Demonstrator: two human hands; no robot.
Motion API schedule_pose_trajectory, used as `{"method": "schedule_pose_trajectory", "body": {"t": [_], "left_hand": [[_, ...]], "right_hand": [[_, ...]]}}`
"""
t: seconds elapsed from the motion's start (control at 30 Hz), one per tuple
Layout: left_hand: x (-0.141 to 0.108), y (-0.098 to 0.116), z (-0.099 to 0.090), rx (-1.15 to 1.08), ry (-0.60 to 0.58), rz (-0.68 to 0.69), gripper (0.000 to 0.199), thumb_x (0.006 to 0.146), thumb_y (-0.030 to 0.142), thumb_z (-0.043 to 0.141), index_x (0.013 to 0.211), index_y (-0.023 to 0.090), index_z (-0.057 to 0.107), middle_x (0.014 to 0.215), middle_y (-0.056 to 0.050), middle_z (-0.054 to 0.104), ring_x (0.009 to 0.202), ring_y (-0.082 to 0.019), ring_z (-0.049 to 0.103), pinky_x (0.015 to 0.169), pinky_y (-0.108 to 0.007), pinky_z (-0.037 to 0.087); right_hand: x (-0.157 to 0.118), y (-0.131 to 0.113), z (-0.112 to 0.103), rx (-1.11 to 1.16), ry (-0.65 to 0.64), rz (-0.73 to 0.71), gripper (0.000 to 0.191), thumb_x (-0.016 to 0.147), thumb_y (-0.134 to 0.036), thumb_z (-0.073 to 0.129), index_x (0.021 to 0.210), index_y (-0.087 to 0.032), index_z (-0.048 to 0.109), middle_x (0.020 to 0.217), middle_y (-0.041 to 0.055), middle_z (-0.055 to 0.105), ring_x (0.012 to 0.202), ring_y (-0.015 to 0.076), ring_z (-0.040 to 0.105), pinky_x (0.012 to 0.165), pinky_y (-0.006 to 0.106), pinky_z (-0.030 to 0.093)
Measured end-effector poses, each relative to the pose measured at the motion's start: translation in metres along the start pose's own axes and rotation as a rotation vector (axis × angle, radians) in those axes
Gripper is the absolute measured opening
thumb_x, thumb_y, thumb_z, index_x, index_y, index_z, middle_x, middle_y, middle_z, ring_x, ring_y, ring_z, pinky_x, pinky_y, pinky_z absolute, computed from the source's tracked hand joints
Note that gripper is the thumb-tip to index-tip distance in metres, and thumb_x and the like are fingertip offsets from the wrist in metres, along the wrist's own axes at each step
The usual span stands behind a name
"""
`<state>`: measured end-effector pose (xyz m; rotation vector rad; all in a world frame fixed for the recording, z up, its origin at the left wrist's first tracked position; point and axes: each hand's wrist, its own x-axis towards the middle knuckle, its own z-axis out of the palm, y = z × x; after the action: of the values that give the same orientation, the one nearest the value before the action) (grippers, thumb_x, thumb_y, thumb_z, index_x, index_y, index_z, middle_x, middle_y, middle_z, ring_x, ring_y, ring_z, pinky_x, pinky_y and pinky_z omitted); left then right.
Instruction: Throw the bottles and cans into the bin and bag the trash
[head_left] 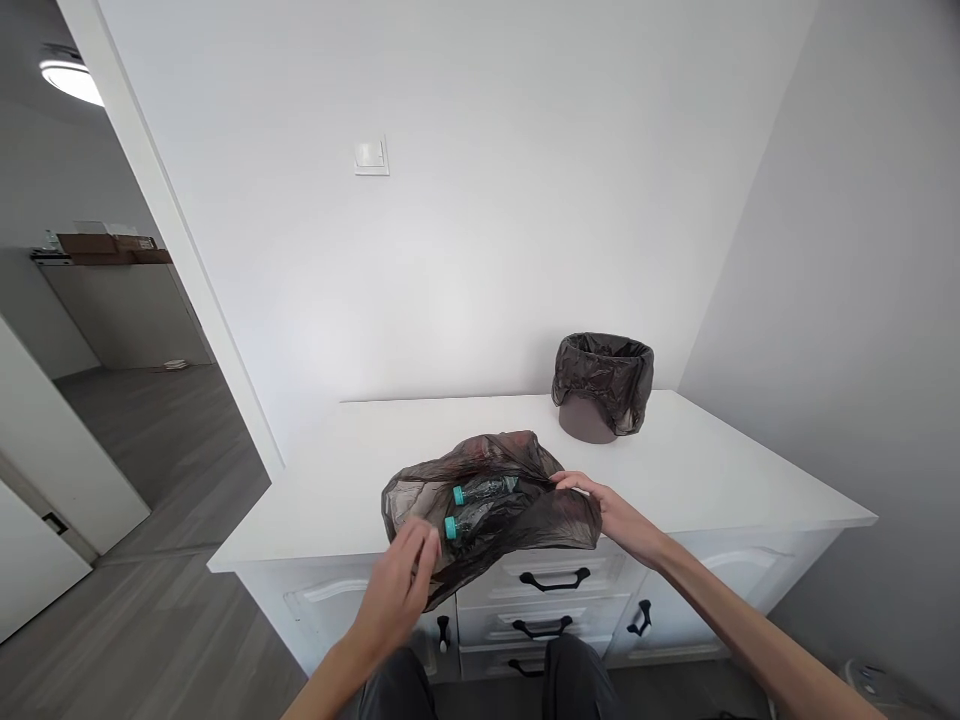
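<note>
A thin black translucent garbage bag lies spread with its mouth open at the front of the white countertop, part of it hanging over the edge. Inside it are two clear plastic bottles with teal caps, one bottle behind the other bottle. My left hand, a little blurred, is closed on the bag's near left rim, beside the caps. On the right side, my right hand pinches the bag's edge between thumb and fingers. Dark folds hide the bottles' lower ends.
A grey-brown trash bin lined with a black bag stands at the back right of the countertop. Below are white drawers with black handles. Walls rise behind and to the right; a doorway opens on the left.
</note>
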<state>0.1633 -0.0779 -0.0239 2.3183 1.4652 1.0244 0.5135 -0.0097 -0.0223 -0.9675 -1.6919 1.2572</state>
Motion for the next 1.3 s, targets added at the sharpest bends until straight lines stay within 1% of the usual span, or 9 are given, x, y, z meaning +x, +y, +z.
{"method": "schedule_pose_trajectory", "body": {"t": [0.07, 0.23, 0.43, 0.6, 0.7, 0.8, 0.87, 1.1, 1.3], "left_hand": [[0.019, -0.002, 0.002, 0.029, 0.007, -0.067, 0.028, 0.106, 0.043, 0.036, 0.102, 0.026, 0.058, 0.106, -0.008, 0.065, 0.09, -0.025, 0.063, 0.081, -0.038, 0.049], [0.051, -0.012, 0.01, 0.215, -0.273, -0.024, 0.034, 0.092, 0.048, 0.062, 0.119, 0.027, 0.065, 0.119, -0.012, 0.072, 0.118, -0.038, 0.062, 0.096, -0.047, 0.047], [0.051, -0.004, -0.017, 0.216, -0.266, -0.095, 0.04, 0.096, 0.056, 0.05, 0.123, 0.031, 0.065, 0.112, -0.008, 0.075, 0.09, -0.03, 0.072, 0.075, -0.038, 0.051], [0.047, 0.019, -0.093, 0.0, -0.027, -0.346, 0.057, 0.083, 0.075, 0.056, 0.117, 0.031, 0.067, 0.085, -0.006, 0.073, 0.069, -0.027, 0.067, 0.062, -0.038, 0.053], [0.049, 0.03, -0.141, -0.123, 0.273, -0.48, 0.057, 0.08, 0.076, 0.062, 0.112, 0.029, 0.067, 0.074, -0.003, 0.066, 0.06, -0.023, 0.06, 0.056, -0.036, 0.051], [0.062, 0.026, -0.174, -0.229, 0.584, -0.461, 0.05, 0.083, 0.07, 0.067, 0.107, 0.026, 0.069, 0.067, 0.003, 0.053, 0.058, -0.016, 0.05, 0.057, -0.031, 0.046], [0.079, 0.013, -0.185, -0.209, 0.673, -0.433, 0.051, 0.083, 0.066, 0.069, 0.111, 0.023, 0.068, 0.067, 0.004, 0.05, 0.058, -0.013, 0.047, 0.057, -0.028, 0.043], [0.147, -0.059, -0.169, 0.13, 0.513, -0.51, 0.055, 0.078, 0.066, 0.068, 0.107, 0.02, 0.069, 0.078, 0.001, 0.063, 0.058, -0.014, 0.054, 0.057, -0.028, 0.041], [0.171, -0.089, -0.141, 0.19, 0.377, -0.562, 0.058, 0.074, 0.073, 0.064, 0.098, 0.02, 0.07, 0.078, -0.002, 0.061, 0.061, -0.018, 0.056, 0.056, -0.03, 0.04]], "right_hand": [[0.0, 0.007, -0.005, 0.061, -0.009, 0.033, 0.027, 0.081, -0.04, 0.075, 0.103, -0.025, 0.071, 0.146, 0.0089, 0.054, 0.121, 0.0284, 0.061, 0.094, 0.037, 0.052], [0.009, 0.025, -0.016, 0.218, 0.047, 0.11, 0.03, 0.079, -0.045, 0.078, 0.099, -0.024, 0.07, 0.122, 0.0049, 0.066, 0.099, 0.0216, 0.065, 0.076, 0.029, 0.051], [0.027, 0.049, -0.024, 0.309, 0.066, 0.141, 0.029, 0.075, -0.042, 0.081, 0.092, -0.02, 0.073, 0.089, 0.0018, 0.07, 0.08, 0.0177, 0.062, 0.072, 0.029, 0.047], [0.039, 0.068, -0.023, 0.366, 0.152, 0.154, 0.028, 0.072, -0.042, 0.083, 0.085, -0.019, 0.074, 0.077, -0.0011, 0.067, 0.067, 0.0131, 0.055, 0.062, 0.025, 0.041], [0.04, 0.077, -0.022, 0.371, 0.237, 0.134, 0.031, 0.069, -0.045, 0.084, 0.083, -0.02, 0.073, 0.072, -0.0005, 0.064, 0.06, 0.0128, 0.05, 0.054, 0.026, 0.037], [0.038, 0.08, -0.02, 0.419, 0.332, 0.117, 0.035, 0.067, -0.047, 0.087, 0.084, -0.021, 0.073, 0.075, 0.002, 0.066, 0.063, 0.0157, 0.054, 0.057, 0.029, 0.042], [0.036, 0.08, -0.018, 0.444, 0.35, 0.115, 0.036, 0.067, -0.048, 0.087, 0.084, -0.021, 0.072, 0.078, 0.003, 0.068, 0.068, 0.0177, 0.058, 0.061, 0.03, 0.045], [0.037, 0.081, -0.014, 0.396, 0.328, 0.12, 0.036, 0.068, -0.05, 0.088, 0.082, -0.021, 0.07, 0.079, 0.0017, 0.07, 0.073, 0.0186, 0.061, 0.068, 0.03, 0.047], [0.041, 0.087, -0.014, 0.388, 0.342, 0.121, 0.038, 0.072, -0.052, 0.086, 0.089, -0.02, 0.073, 0.085, 0.0023, 0.072, 0.077, 0.0183, 0.062, 0.071, 0.029, 0.048]]}}
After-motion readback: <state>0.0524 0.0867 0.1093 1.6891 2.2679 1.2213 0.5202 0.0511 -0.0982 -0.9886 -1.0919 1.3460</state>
